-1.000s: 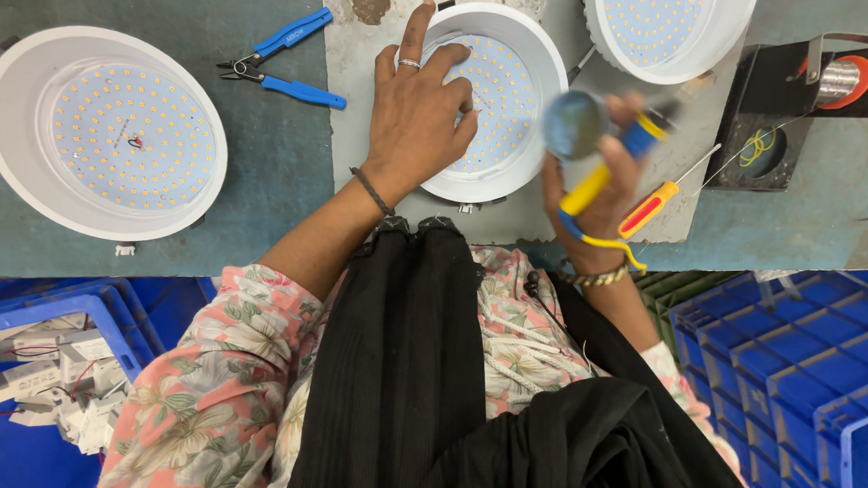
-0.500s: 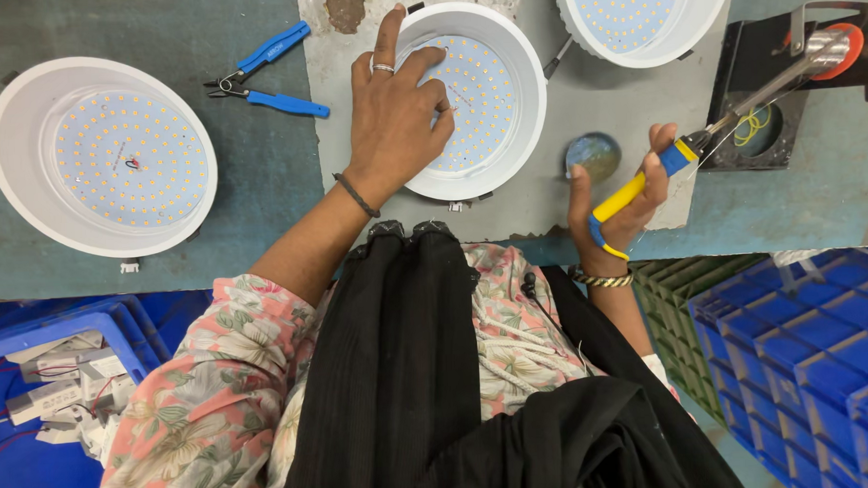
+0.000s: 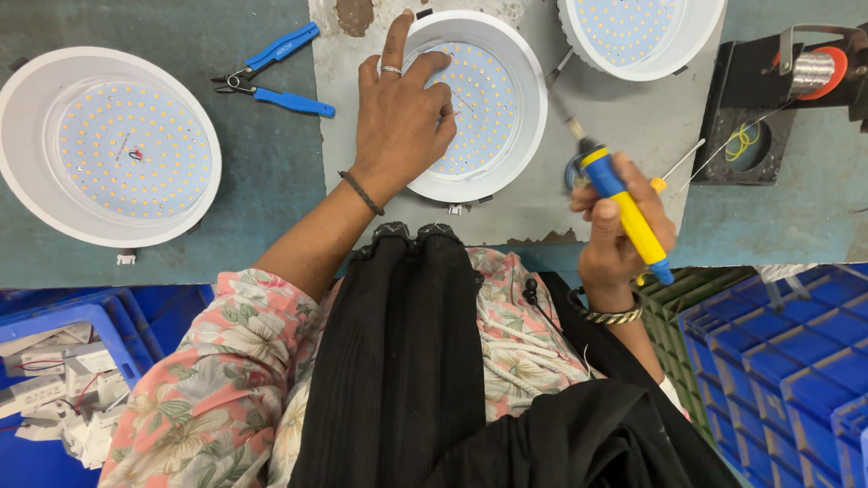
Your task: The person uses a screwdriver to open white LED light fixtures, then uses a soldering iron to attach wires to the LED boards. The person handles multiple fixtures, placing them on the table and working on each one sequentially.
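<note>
The middle lamp (image 3: 477,105), a round white housing with a disc of small yellow dots inside, serves as the landmark, lying on the grey patch of the bench (image 3: 633,118). The left hand (image 3: 404,118) lies flat over its left half, fingers spread and pressing it down, gripping nothing, much as it did a moment ago. What has changed is the right hand (image 3: 614,226): half a second ago it reached out towards the stand (image 3: 770,112) well to the right of the lamp, and now it has come back to just beside the lamp's lower right rim. It is closed in a fist around the yellow and blue handle of a soldering iron (image 3: 612,192), whose thin tip slants up towards that rim without yet touching the dotted disc. This suggests that the tip has been prepared and that work on the held lamp is about to resume. A second lamp (image 3: 108,146) lies well to the left, a third (image 3: 644,15) up and to the right, and blue pliers (image 3: 275,70) rest just left of the held lamp.
</note>
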`<state>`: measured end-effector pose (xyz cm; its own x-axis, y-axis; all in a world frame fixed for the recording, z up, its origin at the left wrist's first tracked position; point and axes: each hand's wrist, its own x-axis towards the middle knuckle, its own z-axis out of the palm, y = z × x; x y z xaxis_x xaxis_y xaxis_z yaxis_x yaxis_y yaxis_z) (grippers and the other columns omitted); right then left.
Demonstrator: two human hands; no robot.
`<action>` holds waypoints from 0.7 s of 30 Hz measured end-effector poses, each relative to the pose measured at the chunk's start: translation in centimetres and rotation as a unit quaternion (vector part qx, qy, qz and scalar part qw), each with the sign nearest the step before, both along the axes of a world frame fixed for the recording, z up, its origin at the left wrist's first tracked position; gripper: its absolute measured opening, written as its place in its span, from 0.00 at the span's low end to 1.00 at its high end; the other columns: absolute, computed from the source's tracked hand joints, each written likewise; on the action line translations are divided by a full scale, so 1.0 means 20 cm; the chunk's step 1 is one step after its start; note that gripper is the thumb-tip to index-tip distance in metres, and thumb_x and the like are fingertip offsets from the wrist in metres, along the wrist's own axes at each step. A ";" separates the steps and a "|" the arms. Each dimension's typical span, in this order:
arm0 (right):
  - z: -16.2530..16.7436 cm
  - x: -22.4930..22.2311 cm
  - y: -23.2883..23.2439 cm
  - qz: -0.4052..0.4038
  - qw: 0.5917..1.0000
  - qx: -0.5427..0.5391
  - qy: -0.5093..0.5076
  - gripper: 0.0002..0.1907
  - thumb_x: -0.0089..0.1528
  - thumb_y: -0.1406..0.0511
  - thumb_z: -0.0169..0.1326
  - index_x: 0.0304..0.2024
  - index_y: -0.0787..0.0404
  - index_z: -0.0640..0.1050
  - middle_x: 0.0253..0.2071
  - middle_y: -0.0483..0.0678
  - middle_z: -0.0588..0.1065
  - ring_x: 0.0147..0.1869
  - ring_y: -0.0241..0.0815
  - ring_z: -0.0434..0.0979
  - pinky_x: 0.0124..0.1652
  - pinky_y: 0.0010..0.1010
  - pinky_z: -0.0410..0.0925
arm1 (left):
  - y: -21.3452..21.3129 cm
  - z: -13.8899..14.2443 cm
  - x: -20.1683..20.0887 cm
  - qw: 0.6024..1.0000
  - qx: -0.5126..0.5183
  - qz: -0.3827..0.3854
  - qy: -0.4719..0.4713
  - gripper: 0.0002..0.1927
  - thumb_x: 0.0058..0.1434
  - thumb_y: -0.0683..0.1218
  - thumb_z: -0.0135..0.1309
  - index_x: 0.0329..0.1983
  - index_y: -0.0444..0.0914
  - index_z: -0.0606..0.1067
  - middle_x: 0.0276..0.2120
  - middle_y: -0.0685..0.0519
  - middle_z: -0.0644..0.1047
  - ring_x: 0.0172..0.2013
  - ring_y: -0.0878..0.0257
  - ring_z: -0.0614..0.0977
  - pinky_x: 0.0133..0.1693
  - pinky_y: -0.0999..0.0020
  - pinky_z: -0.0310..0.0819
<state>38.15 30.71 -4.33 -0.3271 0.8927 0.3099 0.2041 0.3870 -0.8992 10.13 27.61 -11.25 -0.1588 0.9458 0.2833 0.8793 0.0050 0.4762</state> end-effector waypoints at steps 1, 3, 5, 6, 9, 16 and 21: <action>0.01 -0.01 0.00 0.001 0.999 -0.033 0.006 0.23 0.73 0.58 0.55 0.61 0.71 0.75 0.36 0.50 0.79 0.33 0.35 0.78 0.35 0.22 0.71 | 0.00 0.00 0.00 1.000 -0.001 0.000 -0.001 0.03 0.54 0.44 0.63 0.30 0.40 0.83 0.58 0.53 0.77 0.72 0.43 0.57 0.58 0.46 0.58; 0.02 -0.04 0.00 0.004 0.999 -0.048 -0.022 0.17 0.72 0.63 0.56 0.56 0.71 0.76 0.36 0.50 0.79 0.34 0.36 0.79 0.36 0.24 0.73 | 0.00 0.00 0.00 1.000 -0.003 0.001 -0.001 0.03 0.54 0.44 0.63 0.30 0.40 0.83 0.58 0.53 0.77 0.73 0.43 0.57 0.58 0.46 0.58; 0.02 -0.06 0.01 0.010 0.997 -0.055 -0.047 0.13 0.70 0.66 0.57 0.52 0.71 0.78 0.36 0.50 0.79 0.34 0.35 0.79 0.36 0.24 0.73 | 0.00 0.00 0.00 1.000 -0.003 0.004 0.002 0.03 0.54 0.44 0.63 0.31 0.40 0.83 0.59 0.53 0.76 0.73 0.43 0.56 0.58 0.46 0.58; 0.01 -0.07 0.01 0.016 0.997 -0.055 -0.060 0.11 0.70 0.68 0.58 0.50 0.71 0.78 0.36 0.50 0.79 0.33 0.35 0.79 0.36 0.23 0.72 | 0.00 0.00 0.00 1.000 -0.006 0.003 0.000 0.03 0.54 0.44 0.63 0.30 0.40 0.83 0.58 0.53 0.76 0.73 0.43 0.56 0.58 0.45 0.57; 0.01 -0.10 0.03 0.034 0.995 -0.038 -0.089 0.09 0.69 0.70 0.58 0.49 0.70 0.79 0.33 0.49 0.78 0.33 0.33 0.78 0.37 0.22 0.70 | 0.00 0.00 0.01 1.000 -0.009 0.003 -0.002 0.03 0.54 0.44 0.63 0.29 0.40 0.83 0.58 0.53 0.76 0.73 0.43 0.56 0.58 0.45 0.57; 0.01 -0.15 0.04 0.046 0.992 -0.017 -0.113 0.09 0.68 0.70 0.59 0.49 0.70 0.80 0.31 0.48 0.79 0.33 0.33 0.79 0.37 0.21 0.70 | 0.00 0.01 0.01 1.000 -0.015 0.007 0.000 0.02 0.55 0.44 0.63 0.28 0.40 0.83 0.59 0.53 0.76 0.73 0.43 0.56 0.59 0.45 0.57; 0.03 -0.17 0.04 0.055 0.992 -0.019 -0.110 0.08 0.68 0.70 0.59 0.48 0.70 0.79 0.35 0.50 0.80 0.33 0.33 0.80 0.36 0.21 0.71 | 0.00 0.01 0.01 1.000 -0.016 0.007 -0.002 0.02 0.55 0.44 0.63 0.28 0.41 0.82 0.59 0.52 0.76 0.73 0.43 0.55 0.59 0.44 0.56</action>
